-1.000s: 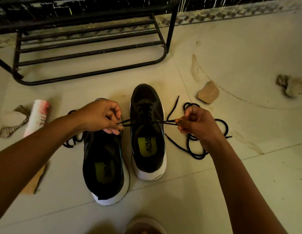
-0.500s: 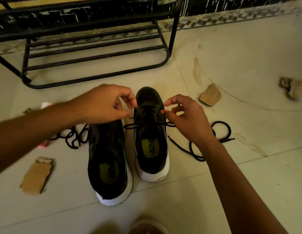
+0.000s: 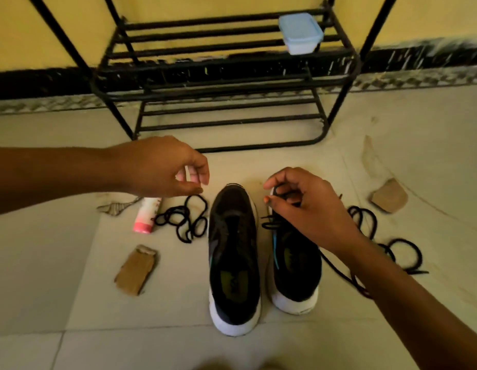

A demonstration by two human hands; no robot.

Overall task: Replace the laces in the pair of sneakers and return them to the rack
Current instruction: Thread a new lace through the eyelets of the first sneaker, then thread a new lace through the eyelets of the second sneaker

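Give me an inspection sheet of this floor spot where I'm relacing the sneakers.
Surface: tiled floor, stained at the right.
Job's things: unlaced sneaker and part-laced sneaker stand side by side, toes toward the shoe rack. A loose lace is coiled to their left and another lace coil lies to their right.
Clutter: pink-capped tube; cardboard scraps on both sides.
Hands: left hand hovers above the loose lace, holding nothing. Right hand pinches the threaded lace on the part-laced sneaker.
Cables: nothing seen.
Surroundings: yellow wall; lidded plastic container on the rack.
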